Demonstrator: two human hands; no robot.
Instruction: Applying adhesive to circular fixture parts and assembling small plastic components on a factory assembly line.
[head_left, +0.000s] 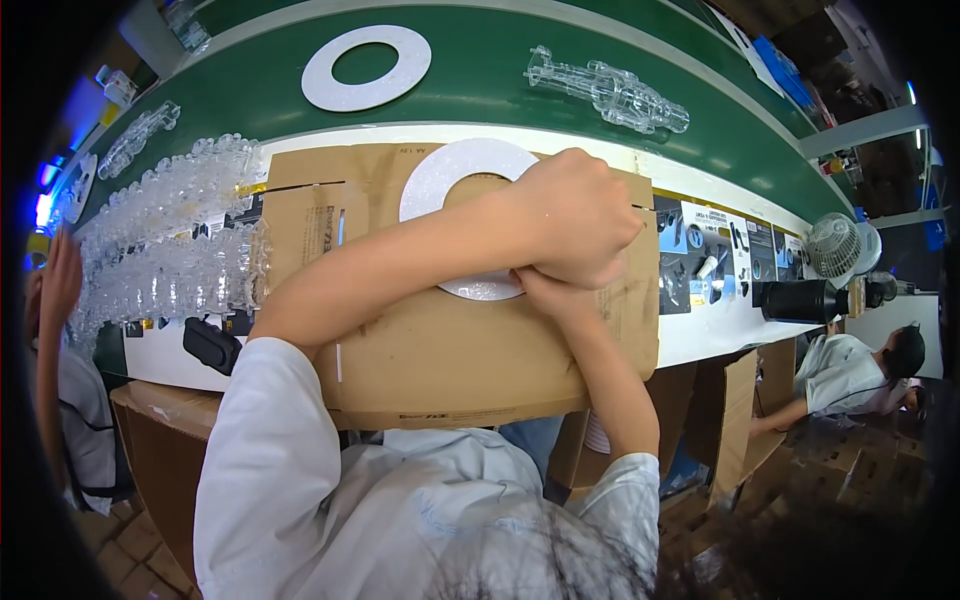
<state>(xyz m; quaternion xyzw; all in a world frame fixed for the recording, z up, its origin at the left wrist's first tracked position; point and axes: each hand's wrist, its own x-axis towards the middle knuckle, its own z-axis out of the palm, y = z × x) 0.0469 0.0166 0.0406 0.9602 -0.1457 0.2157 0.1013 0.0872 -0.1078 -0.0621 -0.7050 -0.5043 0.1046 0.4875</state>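
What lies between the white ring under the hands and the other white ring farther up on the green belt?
In the head view, between the near ring and the far ring lie the cardboard sheet's far edge, a white strip and bare green belt.

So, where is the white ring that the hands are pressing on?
In the head view, the white ring lies on the cardboard sheet at centre, partly under the left hand, with the right hand just below and clear plastic trays to its left.
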